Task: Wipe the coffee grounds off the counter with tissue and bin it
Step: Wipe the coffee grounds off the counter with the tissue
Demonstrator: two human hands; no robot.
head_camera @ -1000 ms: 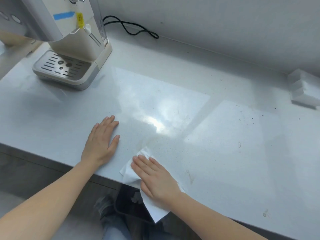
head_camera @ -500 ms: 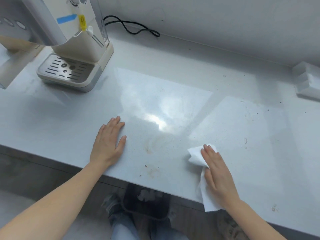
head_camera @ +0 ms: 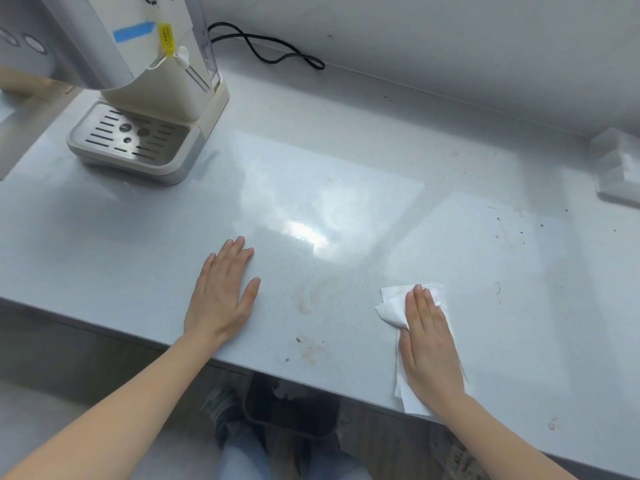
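We had the right hand (head_camera: 427, 344) lying flat, fingers straight and together, pressing the tissue (head_camera: 394, 308) onto the counter (head_camera: 138, 237) at about five o'clock in our view — not pinching it, only pinning it under the palm. The tissue stuck out crumpled past the fingertips and its tail hung over the counter's front edge. Our left hand (head_camera: 221, 292) rested open and flat on the counter at about seven o'clock, holding nothing. Between the two hands lay brownish smears and fine coffee grounds (head_camera: 308, 303); more dark specks dotted the counter toward two o'clock. Below the counter edge at six o'clock sat a dark bin (head_camera: 294, 410) with a pale crumpled scrap inside — what it was, we could not tell. A coffee machine (head_camera: 149, 109) stood at ten o'clock, its drip tray empty.
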